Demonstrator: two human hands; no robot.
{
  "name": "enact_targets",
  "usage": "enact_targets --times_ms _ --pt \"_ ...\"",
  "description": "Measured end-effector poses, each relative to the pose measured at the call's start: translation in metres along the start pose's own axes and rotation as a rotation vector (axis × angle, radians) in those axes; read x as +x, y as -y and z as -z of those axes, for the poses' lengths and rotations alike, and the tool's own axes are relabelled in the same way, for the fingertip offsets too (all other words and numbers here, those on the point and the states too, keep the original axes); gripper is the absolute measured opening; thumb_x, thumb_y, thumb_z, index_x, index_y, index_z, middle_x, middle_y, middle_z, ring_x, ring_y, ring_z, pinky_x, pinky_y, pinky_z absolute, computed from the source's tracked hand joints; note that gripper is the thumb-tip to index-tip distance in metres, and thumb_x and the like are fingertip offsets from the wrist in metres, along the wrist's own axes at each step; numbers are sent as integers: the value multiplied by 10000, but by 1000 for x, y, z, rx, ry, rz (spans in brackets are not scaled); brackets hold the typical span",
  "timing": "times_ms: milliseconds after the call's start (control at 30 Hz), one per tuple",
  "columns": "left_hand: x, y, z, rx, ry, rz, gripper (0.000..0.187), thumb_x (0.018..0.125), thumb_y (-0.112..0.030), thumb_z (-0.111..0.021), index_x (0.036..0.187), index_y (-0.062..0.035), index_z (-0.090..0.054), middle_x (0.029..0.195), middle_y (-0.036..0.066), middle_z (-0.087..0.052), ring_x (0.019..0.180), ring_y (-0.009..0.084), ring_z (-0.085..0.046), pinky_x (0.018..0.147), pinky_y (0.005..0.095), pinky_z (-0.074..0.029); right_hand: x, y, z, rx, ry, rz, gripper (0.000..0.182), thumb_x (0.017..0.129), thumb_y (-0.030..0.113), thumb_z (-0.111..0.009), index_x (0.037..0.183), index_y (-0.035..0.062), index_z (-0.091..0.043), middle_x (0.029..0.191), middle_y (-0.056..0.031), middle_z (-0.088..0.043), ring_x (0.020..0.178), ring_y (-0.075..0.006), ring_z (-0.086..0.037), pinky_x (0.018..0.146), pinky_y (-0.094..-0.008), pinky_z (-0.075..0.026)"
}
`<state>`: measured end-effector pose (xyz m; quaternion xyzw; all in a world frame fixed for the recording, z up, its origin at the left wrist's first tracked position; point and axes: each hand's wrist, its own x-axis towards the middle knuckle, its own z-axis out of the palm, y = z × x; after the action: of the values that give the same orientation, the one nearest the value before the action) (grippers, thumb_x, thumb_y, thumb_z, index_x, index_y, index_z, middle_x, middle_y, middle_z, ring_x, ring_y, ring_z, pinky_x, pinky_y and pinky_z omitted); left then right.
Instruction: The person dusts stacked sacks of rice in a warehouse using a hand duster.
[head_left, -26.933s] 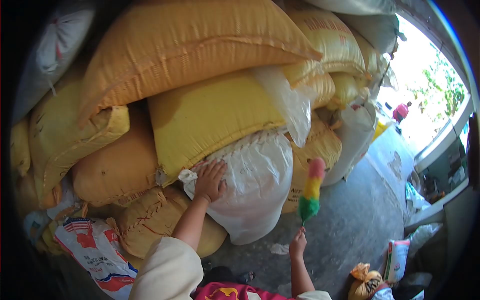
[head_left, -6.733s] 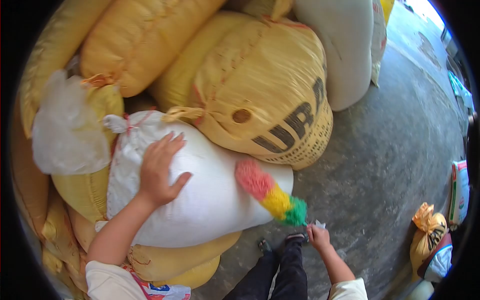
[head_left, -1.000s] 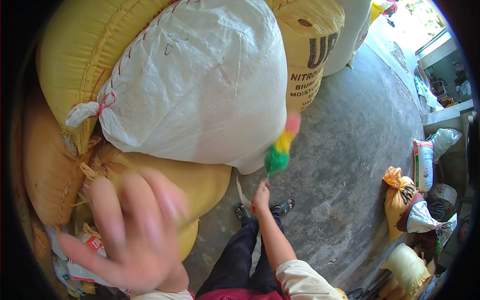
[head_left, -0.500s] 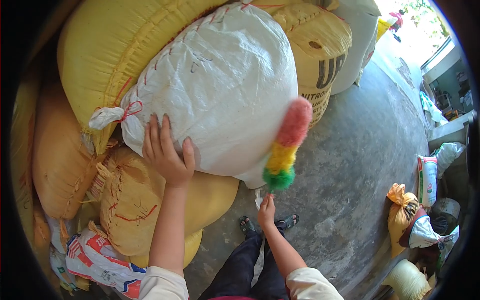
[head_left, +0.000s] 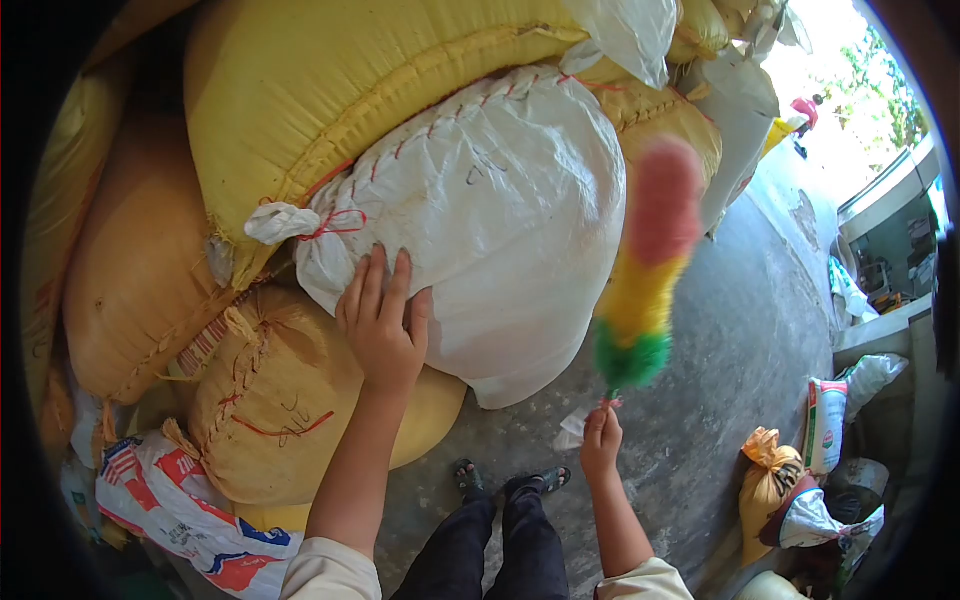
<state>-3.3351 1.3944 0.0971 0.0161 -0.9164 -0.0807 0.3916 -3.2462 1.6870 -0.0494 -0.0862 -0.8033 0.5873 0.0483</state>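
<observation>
Against the large white sack (head_left: 510, 220), my left hand (head_left: 385, 325) lies with its fingers spread, just below the red tie at the sack's left end. My right hand (head_left: 602, 440) is closed round the handle of a fluffy duster (head_left: 645, 290), coloured red, yellow and green from tip to base. The duster stands upright to the right of the white sack, its red tip blurred. A small white scrap (head_left: 572, 428) shows beside my right hand.
A big yellow sack (head_left: 330, 90) lies above the white one, with tan sacks (head_left: 280, 400) below and left. Grey concrete floor (head_left: 710, 370) stretches to the right, where an orange tied bag (head_left: 770, 490) and other bags stand. A person in red (head_left: 805, 110) is far off.
The duster and my right hand have moved right, the duster away from the white sack's edge. The view has shifted, and my left hand still rests on the white sack.
</observation>
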Motion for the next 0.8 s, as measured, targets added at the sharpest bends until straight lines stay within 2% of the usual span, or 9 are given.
enact_targets --times_ms 33,100,133,333,400,467,600,667,800 --pt "3 -1 5 -1 -13 8 353 814 -226 -520 1134 -82 -556 1199 146 -505 1094 322 -466 906 401 -329 11 11 4 -4 2 14 311 905 262 -439 717 16 -479 570 -71 -477 492 -175 -490 467 -323 -380" --pt "10 -3 18 -43 104 71 302 798 -163 -545 1088 -90 -587 1175 132 -528 1066 299 -487 886 386 -347 29 32 17 -568 71 509 154 861 165 -484 789 37 -532 627 -120 -541 534 -302 -527 491 -376 -407" --pt "13 -3 21 -19 119 67 284 795 -146 -547 1069 -89 -594 1164 123 -539 1047 276 -500 868 376 -361 32 46 23 -507 33 373 81 820 117 -501 804 56 -552 701 -157 -566 631 -384 -520 525 -424 -419" --pt "10 -1 27 -31 149 83 303 793 -194 -560 1076 -86 -587 1166 109 -538 1044 228 -505 833 351 -372 57 48 76 -141 -309 -240 350 930 293 -386 723 26 -480 538 3 -367 499 -88 -321 493 -253 -318" --pt "13 -3 27 -24 125 112 303 795 -190 -558 1077 -84 -584 1170 107 -535 1047 225 -504 830 351 -373 51 31 72 -123 -287 68 348 930 290 -385 714 34 -479 552 16 -376 507 -64 -315 491 -237 -311" --pt "11 -6 29 -56 161 141 310 795 -177 -556 1090 -84 -570 1185 106 -523 1067 227 -495 851 359 -368 40 18 69 -143 -31 278 256 906 181 -425 773 -28 -490 597 -52 -434 549 -162 -402 572 -252 -383" --pt "-6 -8 38 -80 101 185 294 800 -165 -549 1082 -86 -571 1178 96 -529 1080 228 -492 877 362 -359 55 37 58 -509 241 295 178 884 121 -436 854 -30 -526 718 -148 -541 660 -253 -530 643 -289 -422" --pt "-28 -18 63 -25 179 309 433 809 -196 -545 1220 -112 -440 1292 137 -390 1184 274 -380 930 433 -311 92 -27 68 -454 -65 418 235 898 172 -431 801 -26 -513 663 -116 -501 570 -214 -475 561 -317 -410" --pt "-129 -5 102 209 293 645 659 803 -294 -553 1356 -138 -231 1409 169 -177 1295 361 -169 962 569 -226 110 25 86 -65 -136 -282 339 927 255 -390 718 2 -474 622 -4 -386 514 -130 -340 461 -297 -316"
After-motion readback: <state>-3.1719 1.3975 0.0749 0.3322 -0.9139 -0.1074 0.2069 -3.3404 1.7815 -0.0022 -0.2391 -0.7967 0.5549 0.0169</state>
